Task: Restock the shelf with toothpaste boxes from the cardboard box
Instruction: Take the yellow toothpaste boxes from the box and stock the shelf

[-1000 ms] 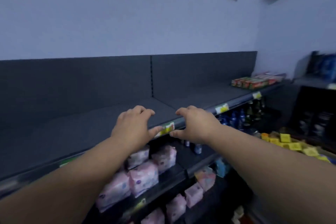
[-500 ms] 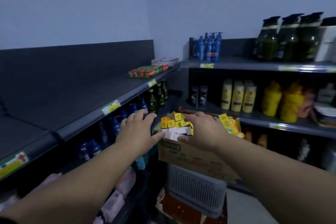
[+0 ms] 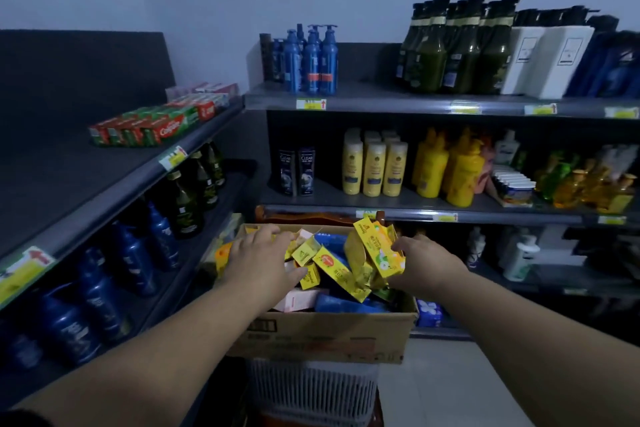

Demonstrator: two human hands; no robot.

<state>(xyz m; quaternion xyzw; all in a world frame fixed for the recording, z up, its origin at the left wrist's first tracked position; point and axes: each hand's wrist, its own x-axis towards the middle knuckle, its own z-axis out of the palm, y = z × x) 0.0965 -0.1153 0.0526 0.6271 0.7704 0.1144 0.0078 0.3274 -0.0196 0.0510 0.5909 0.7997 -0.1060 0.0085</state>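
An open cardboard box (image 3: 322,334) stands low in the middle, filled with loose yellow toothpaste boxes (image 3: 330,263) and some blue and pink packs. My left hand (image 3: 263,265) lies over the box's left side, fingers spread and relaxed, its thumb beside a yellow box. My right hand (image 3: 427,265) is at the right side, against a tilted yellow toothpaste box (image 3: 379,248) that hides its thumb and fingertips. The dark top shelf (image 3: 69,177) on the left holds a row of red and green toothpaste boxes (image 3: 149,128) at its far end.
The cardboard box rests on a white slatted basket (image 3: 311,388). Blue bottles (image 3: 100,291) and dark green bottles (image 3: 188,204) fill the lower left shelf. The right-hand shelves carry blue pump bottles (image 3: 313,59) and yellow bottles (image 3: 374,166). Pale floor (image 3: 443,388) shows at the lower right.
My view has swung right from the bare left shelf to the cardboard box. Both hands have left the shelf edge and come down onto the toothpaste boxes.
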